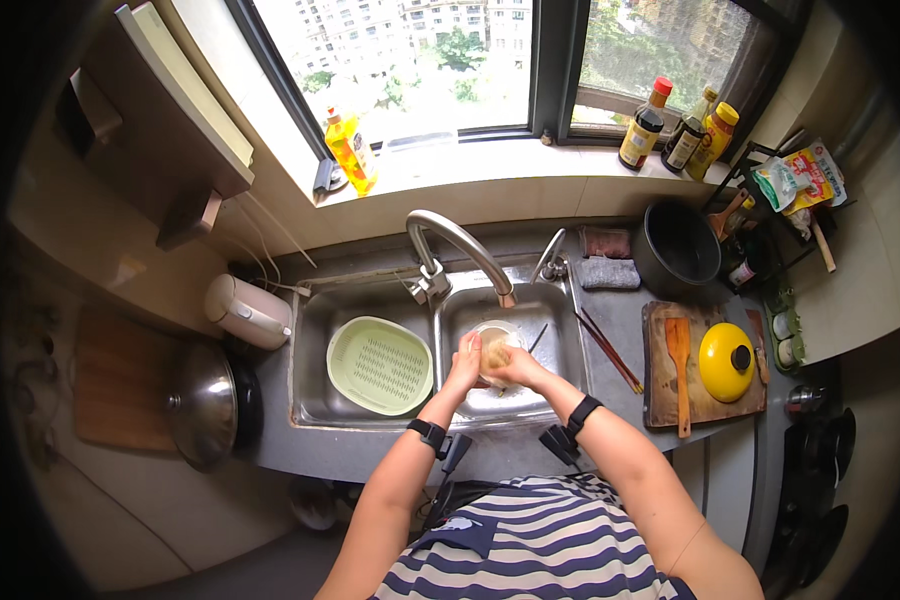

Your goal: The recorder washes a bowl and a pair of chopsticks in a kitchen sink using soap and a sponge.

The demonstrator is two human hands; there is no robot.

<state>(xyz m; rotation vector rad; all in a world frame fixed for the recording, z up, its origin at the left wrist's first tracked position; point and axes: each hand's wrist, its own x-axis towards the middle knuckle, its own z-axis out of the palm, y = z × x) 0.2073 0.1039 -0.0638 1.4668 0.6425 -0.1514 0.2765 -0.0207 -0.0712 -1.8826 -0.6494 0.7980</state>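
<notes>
Over the right basin of the steel sink (562, 315), my left hand (465, 361) grips the left side of a pale round bowl (508, 328). My right hand (523, 366) reaches into the bowl and holds a tan scrubber (497, 355), possibly a loofah or sponge; the fingers partly cover it. Cloudy, light-brown liquid or film shows inside the bowl. The curved gooseneck faucet (465, 236) ends just above the bowl, and I cannot tell whether water runs from it. A dark thin utensil (540, 339) leans in the basin to the right of the bowl.
A green plastic colander (381, 366) sits in the left basin. Chopsticks (609, 351) lie right of the sink, beside a cutting board (658, 360) with a wooden spatula (677, 375) and yellow lid (724, 363). Behind stands a black pot (679, 251); an electric kettle (247, 311) is left.
</notes>
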